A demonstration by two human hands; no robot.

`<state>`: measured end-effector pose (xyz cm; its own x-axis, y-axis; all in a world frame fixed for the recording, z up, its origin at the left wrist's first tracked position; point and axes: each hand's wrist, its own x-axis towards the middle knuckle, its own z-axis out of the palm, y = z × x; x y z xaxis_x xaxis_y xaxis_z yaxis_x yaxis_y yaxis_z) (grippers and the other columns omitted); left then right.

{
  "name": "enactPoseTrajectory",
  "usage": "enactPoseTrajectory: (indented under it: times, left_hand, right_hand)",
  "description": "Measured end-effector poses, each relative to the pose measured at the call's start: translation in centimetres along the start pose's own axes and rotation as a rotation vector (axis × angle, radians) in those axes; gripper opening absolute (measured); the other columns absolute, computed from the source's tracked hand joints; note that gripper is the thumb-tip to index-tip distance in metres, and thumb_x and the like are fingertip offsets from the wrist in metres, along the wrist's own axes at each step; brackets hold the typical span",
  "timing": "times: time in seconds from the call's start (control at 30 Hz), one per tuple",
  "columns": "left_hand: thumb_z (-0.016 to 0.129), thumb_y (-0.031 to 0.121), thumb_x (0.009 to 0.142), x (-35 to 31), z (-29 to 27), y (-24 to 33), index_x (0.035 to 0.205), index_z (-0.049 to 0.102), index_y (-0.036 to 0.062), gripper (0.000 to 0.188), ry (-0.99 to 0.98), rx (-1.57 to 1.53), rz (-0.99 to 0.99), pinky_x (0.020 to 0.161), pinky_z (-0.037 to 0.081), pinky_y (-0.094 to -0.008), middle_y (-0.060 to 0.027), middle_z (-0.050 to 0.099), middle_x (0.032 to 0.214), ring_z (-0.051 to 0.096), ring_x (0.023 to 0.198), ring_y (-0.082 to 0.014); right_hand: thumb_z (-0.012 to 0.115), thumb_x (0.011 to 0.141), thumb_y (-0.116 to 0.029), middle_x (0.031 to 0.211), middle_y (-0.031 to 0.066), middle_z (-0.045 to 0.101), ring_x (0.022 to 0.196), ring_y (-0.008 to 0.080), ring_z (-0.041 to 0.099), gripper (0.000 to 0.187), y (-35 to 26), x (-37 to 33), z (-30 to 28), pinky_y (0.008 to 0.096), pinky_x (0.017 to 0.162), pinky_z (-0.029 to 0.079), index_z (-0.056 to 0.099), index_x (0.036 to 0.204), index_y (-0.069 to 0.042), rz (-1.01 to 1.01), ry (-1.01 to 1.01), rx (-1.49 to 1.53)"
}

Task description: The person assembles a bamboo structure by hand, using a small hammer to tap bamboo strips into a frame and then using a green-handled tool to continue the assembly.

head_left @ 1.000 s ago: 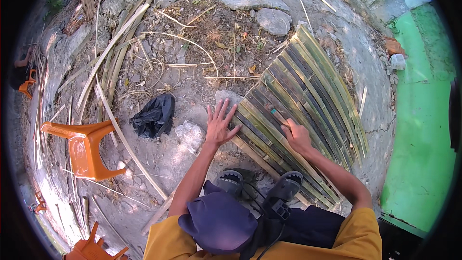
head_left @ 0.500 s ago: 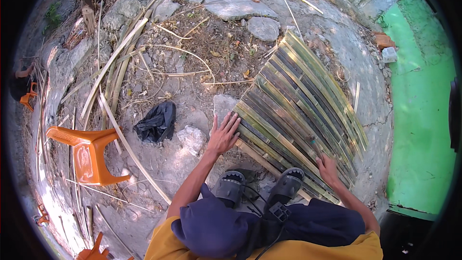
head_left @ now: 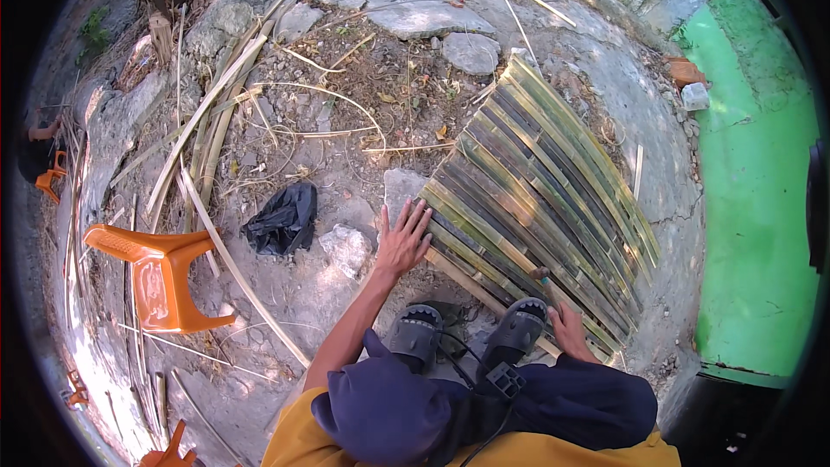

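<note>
A panel of bamboo slats (head_left: 527, 182) lies on the ground in front of me, its strips side by side and fanning out toward the near right. My left hand (head_left: 403, 240) rests on its left edge with the fingers stretched out, the fingertips at the slat ends. Wrapped round the handle of a small hammer (head_left: 542, 275), my right hand (head_left: 569, 329) is above the near part of the panel. Whether the hammer head touches a slat I cannot tell. My sandalled feet (head_left: 520, 329) stand close to the panel's near edge.
An orange plastic chair (head_left: 160, 281) lies tipped over at the left. Nearby are a crumpled black plastic bag (head_left: 284, 218), a pale stone (head_left: 346, 249) and loose bamboo strips (head_left: 212, 112). Flat rocks (head_left: 415, 13) lie at the far side. A green wall (head_left: 756, 207) stands at the right.
My right hand and the hammer have moved left and nearer to my body, over the panel's near slats. The left hand stays at the panel's left edge.
</note>
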<state>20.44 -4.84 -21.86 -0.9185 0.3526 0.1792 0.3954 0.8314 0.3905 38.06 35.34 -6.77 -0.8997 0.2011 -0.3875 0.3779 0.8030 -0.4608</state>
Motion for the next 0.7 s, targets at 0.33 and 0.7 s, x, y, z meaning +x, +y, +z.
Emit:
enactPoseTrajectory:
  times: [0.33,0.7]
  left_hand:
    - [0.077,0.025,0.089,3.5,-1.1,-0.8,0.109,0.079,0.0168,0.022,0.201,-0.190,-0.034,0.099,0.052,-0.0435,0.0010,0.071,0.123,0.063,0.117,-0.0257]
    - [0.075,0.024,0.089,4.3,-1.1,-1.4,0.096,0.070,0.0107,0.016,0.198,-0.177,-0.022,0.087,0.055,-0.0405,-0.0005,0.069,0.110,0.065,0.099,-0.0263]
  right_hand:
    - [0.063,0.104,-0.034,0.064,0.0208,0.051,0.057,0.0369,0.048,0.039,-0.5,-0.1,2.0,0.0478,0.057,0.038,0.054,0.089,0.000,0.006,-0.016,0.065]
    - [0.061,0.105,-0.035,0.063,0.0219,0.054,0.059,0.0430,0.054,0.038,0.7,-0.3,2.6,0.0502,0.058,0.039,0.056,0.092,0.000,0.000,-0.021,0.084]
